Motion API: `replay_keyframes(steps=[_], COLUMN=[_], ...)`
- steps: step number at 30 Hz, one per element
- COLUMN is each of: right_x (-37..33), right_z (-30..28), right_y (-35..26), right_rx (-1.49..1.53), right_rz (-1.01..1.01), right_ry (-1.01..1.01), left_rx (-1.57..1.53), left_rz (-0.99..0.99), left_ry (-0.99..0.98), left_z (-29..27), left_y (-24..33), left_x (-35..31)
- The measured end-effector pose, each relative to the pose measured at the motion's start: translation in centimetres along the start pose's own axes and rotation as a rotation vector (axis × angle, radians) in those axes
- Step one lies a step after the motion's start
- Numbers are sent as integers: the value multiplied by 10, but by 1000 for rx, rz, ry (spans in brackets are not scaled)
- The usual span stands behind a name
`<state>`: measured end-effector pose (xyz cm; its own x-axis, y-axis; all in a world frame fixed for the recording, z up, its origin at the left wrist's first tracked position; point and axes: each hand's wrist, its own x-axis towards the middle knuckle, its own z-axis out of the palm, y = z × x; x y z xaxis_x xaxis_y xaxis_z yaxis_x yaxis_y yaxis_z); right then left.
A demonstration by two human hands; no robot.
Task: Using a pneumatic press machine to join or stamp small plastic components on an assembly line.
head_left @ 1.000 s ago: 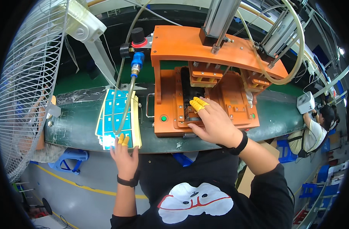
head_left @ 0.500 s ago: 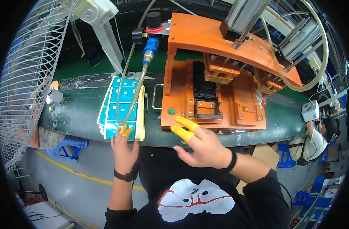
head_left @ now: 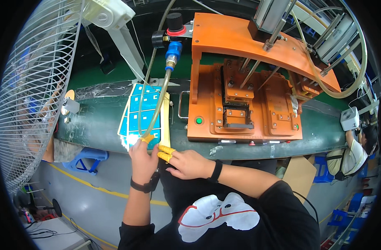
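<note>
A stack of yellow-edged sheets with blue label-like panels (head_left: 145, 118) lies on the green bench. My left hand (head_left: 143, 160) is at the front edge of the stack, its fingers bent close together over the lowest panel; whatever they pinch is too small to make out. Yellow finger cots cover some fingertips of both hands. My right hand (head_left: 188, 163) reaches in beside it, two covered fingers stretched toward the stack's front right corner, thumb apart, nothing visible in it. Right of the stack stands an orange pneumatic press (head_left: 207, 121), its left press head (head_left: 238, 85) lowered over a black part (head_left: 236, 118).
A clear hose (head_left: 162, 98) hangs across the sheets from a blue fitting (head_left: 173, 50). A wire fan guard (head_left: 36, 83) fills the left side. The green bench (head_left: 96, 121) has a rounded front edge. Another person (head_left: 347, 154) sits at the far right.
My right hand has moved left from the press's front to beside my left hand. The left press head has come down, baring its rods. My left fingers have drawn closer together.
</note>
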<state>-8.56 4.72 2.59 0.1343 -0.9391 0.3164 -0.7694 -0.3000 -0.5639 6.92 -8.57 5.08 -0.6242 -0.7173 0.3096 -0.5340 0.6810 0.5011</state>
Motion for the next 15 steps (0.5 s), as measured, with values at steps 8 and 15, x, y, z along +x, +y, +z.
replay_keyframes(steps=[8, 15], right_x=[-1, -4], right_z=[18, 10], right_y=[17, 15], right_rx=[-98, -41], right_rz=[72, -1], right_ry=[-35, -39], left_rx=[-198, 48], left_rz=[-57, -241], left_ry=[90, 433], left_z=[-13, -91], left_y=[-72, -184], left_x=[45, 76])
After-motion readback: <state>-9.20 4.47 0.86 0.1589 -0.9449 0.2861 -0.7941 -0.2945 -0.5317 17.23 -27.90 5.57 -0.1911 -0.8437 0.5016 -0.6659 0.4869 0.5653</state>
